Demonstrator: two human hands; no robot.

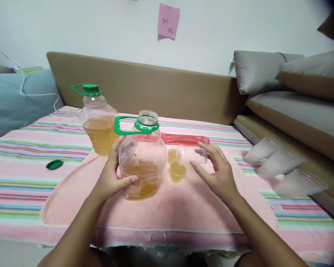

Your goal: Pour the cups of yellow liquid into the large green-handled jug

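Observation:
My left hand (pixel 114 170) is wrapped round the left side of a clear plastic jug (pixel 144 159) with a green handle ring and an uncapped neck. Yellow liquid fills its lower part, and it stands upright on a pink mat. In my right hand (pixel 217 170) a clear plastic cup (pixel 190 154) lies tipped on its side, its wider end toward my palm hard to make out. Between the hands, a plastic cup of yellow liquid (pixel 178 172) stands on the mat. Another filled cup (pixel 172 155) is just behind it, partly hidden.
A capped jug of yellow liquid (pixel 100 129) stands behind at left. A green cap (pixel 55 164) lies on the striped cloth (pixel 13 185). A red plastic bag (pixel 180 139) lies behind the cups. Stacked clear cups (pixel 281 163) and cushions (pixel 300 107) are at right.

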